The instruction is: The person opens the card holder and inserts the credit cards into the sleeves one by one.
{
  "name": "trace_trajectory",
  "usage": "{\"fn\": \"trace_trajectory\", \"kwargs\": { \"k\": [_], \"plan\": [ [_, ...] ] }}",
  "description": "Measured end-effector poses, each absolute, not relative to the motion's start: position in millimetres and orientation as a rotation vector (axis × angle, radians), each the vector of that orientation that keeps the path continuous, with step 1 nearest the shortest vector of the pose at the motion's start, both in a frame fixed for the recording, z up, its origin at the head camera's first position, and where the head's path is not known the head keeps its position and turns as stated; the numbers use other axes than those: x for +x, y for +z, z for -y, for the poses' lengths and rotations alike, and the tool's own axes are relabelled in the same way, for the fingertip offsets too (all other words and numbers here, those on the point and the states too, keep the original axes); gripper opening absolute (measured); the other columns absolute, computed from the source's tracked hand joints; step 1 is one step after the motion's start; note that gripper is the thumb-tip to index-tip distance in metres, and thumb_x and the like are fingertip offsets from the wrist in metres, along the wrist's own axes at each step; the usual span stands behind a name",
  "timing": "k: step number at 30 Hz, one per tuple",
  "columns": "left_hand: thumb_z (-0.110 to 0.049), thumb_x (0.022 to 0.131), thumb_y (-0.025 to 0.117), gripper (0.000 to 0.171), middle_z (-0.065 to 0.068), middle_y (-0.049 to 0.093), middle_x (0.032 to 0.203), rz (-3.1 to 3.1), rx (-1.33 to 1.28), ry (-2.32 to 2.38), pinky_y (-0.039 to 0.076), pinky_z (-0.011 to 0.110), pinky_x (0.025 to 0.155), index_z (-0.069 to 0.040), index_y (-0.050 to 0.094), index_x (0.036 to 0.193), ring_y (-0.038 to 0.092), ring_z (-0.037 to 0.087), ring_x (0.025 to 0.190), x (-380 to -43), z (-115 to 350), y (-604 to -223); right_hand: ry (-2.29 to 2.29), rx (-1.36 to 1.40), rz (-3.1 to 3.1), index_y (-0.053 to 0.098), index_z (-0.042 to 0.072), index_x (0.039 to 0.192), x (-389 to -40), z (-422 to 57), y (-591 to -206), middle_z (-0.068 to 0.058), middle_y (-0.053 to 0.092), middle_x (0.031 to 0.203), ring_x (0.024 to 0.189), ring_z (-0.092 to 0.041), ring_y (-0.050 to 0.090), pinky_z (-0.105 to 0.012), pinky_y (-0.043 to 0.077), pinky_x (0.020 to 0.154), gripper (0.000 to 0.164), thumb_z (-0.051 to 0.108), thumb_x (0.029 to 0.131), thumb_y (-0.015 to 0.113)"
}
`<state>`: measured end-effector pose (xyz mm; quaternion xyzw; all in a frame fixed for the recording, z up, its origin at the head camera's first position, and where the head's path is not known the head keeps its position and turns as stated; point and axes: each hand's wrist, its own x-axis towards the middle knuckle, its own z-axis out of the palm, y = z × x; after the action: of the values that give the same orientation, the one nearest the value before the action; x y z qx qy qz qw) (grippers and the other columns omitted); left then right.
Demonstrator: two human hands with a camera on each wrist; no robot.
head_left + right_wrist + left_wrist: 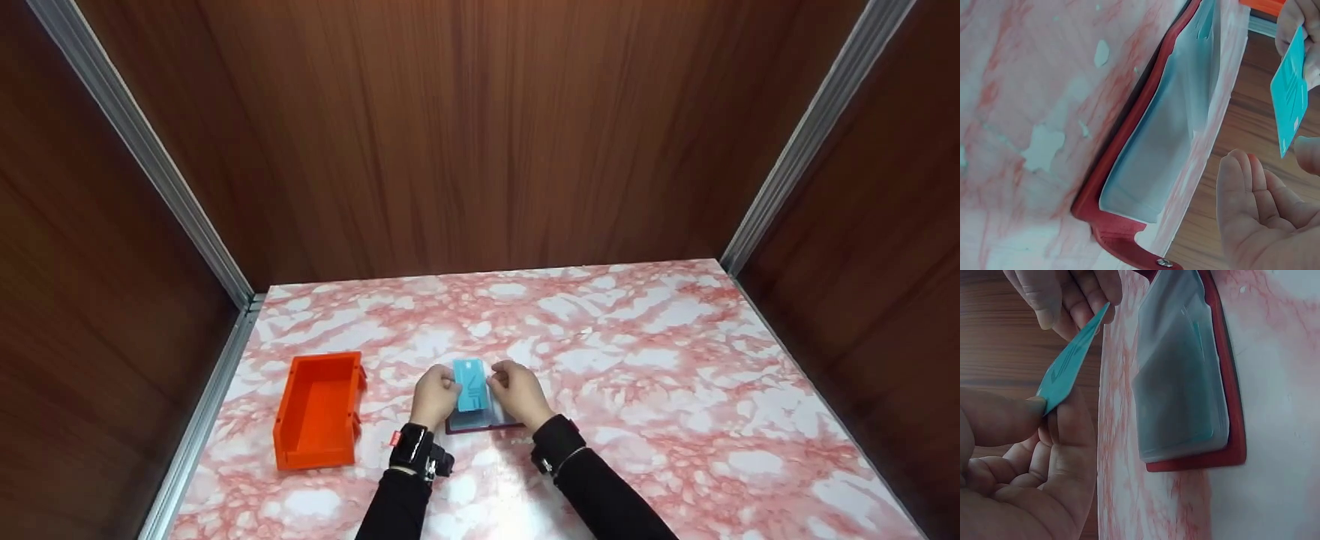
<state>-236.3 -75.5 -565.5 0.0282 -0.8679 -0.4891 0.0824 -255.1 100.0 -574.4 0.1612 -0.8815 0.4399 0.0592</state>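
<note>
My left hand [435, 395] pinches a light-blue card [470, 385] between thumb and fingers, as the left wrist view shows at the card's near end. The card [1290, 90] is raised above a red card holder [1235, 422], which lies opened on the table with clear plastic sleeves [1145, 163]. Beside the card's other end, my right hand [523, 395] has its fingers loosely bent and thumb apart. In the right wrist view a gap shows between that hand's fingers and the card. A strap with a metal snap [1164, 262] extends from the holder.
An orange open bin [319, 411] stands on the table to the left of my hands. The table [675, 390] has a pink and white marbled top. Brown wood-grain panels [480, 135] with metal strips enclose it at the back and both sides.
</note>
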Motion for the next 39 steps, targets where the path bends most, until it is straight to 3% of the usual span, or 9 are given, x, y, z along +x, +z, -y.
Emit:
{"fn": "trace_trajectory", "kwargs": {
  "k": [18,26,34,39],
  "plan": [
    [0.002,0.082,0.068,0.013,0.007,0.061,0.084,2.614,0.047,-1.490,0.051,0.043,0.078,0.001,0.061,0.093,0.060,0.025,0.082,-234.5,64.5,-565.4,1.353,0.400,2.730,0.063,-0.007,0.108,-254.2,-97.5,-573.6,-0.011,0.067,0.087,0.082,-0.024,0.064,-0.039,0.052,0.075,0.023,0.008,0.091,0.069],
    [0.003,0.081,0.068,0.012,0.005,0.059,0.078,2.599,0.004,-1.428,0.050,0.039,0.073,0.002,0.059,0.090,0.057,0.021,0.075,-235.4,63.7,-567.8,1.433,0.354,2.763,0.062,-0.006,0.110,-253.6,-98.4,-569.0,-0.008,0.063,0.087,0.085,-0.023,0.061,-0.039,0.051,0.077,0.023,0.007,0.091,0.068],
    [0.000,0.082,0.070,0.014,0.011,0.067,0.086,2.624,0.023,-1.390,0.052,0.043,0.079,0.004,0.064,0.094,0.063,0.026,0.084,-235.9,64.9,-568.9,1.489,0.342,2.759,0.061,-0.005,0.111,-253.4,-98.7,-567.7,-0.009,0.064,0.091,0.090,-0.025,0.062,-0.040,0.051,0.080,0.023,0.007,0.092,0.067],
    [-0.003,0.083,0.069,0.014,0.013,0.069,0.086,2.604,0.044,-1.432,0.054,0.041,0.075,0.003,0.066,0.096,0.065,0.026,0.080,-236.7,67.8,-570.3,1.521,0.318,2.747,0.061,-0.005,0.112,-256.5,-101.6,-568.5,-0.008,0.064,0.089,0.084,-0.023,0.062,-0.037,0.052,0.076,0.023,0.006,0.092,0.067]
  ]
}}
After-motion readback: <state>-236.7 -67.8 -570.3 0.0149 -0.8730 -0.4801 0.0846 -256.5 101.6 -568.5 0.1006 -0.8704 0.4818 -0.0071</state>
